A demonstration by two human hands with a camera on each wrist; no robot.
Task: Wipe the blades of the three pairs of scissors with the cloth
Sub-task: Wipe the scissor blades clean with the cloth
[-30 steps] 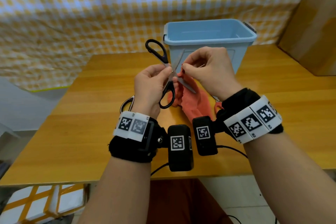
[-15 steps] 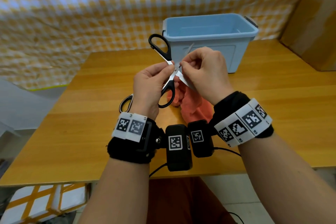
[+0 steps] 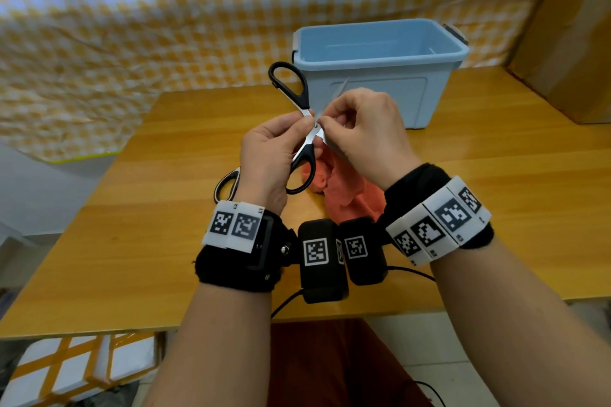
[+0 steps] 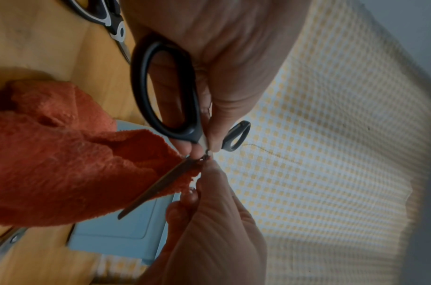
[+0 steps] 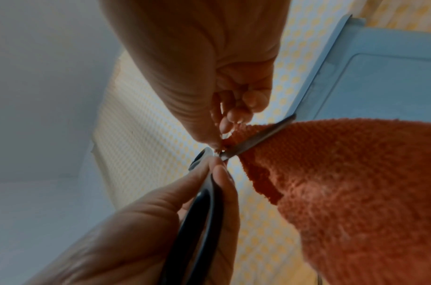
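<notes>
A box (image 3: 380, 53) stands at the back of the table (image 3: 496, 175). In front of it lies the cloth (image 3: 344, 198). Left of the cloth lie scissors (image 3: 226, 183), partly hidden

I see wooden table (image 3: 496, 208). Resting on it: blue plastic bin (image 3: 380, 76) at far side, grey-handled scissors (image 3: 226, 185) near left, cardboard box (image 3: 568, 43) at far right.

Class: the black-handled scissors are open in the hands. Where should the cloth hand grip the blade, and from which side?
Likely on the lower blade near the pivot, pinching its flat faces through the orange cloth from the blunt spine side, since the scissors are spread open and the edge faces inward.
</notes>
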